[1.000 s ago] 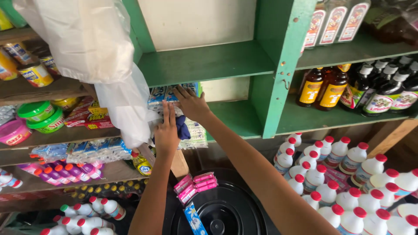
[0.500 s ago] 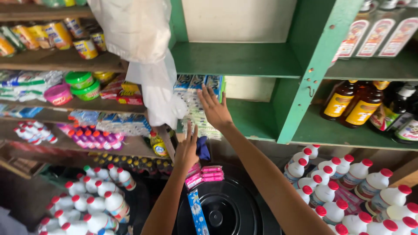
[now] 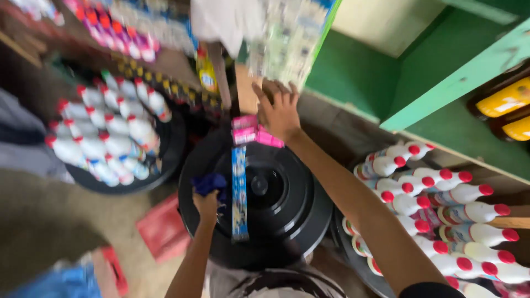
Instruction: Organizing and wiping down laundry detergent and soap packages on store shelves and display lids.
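Two hands at a shop shelf.
Left hand grips blue cloth on black lid; right hand, fingers spread, touches hanging packets.

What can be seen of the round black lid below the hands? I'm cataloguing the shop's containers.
The round black lid looks like glossy plastic, with raised concentric rings and a small central knob. It lies flat atop a container between two tubs of red-capped white bottles. A long blue strip of packets lies across it, pink packets sit at its far edge, and the left hand, holding blue cloth, rests on it.
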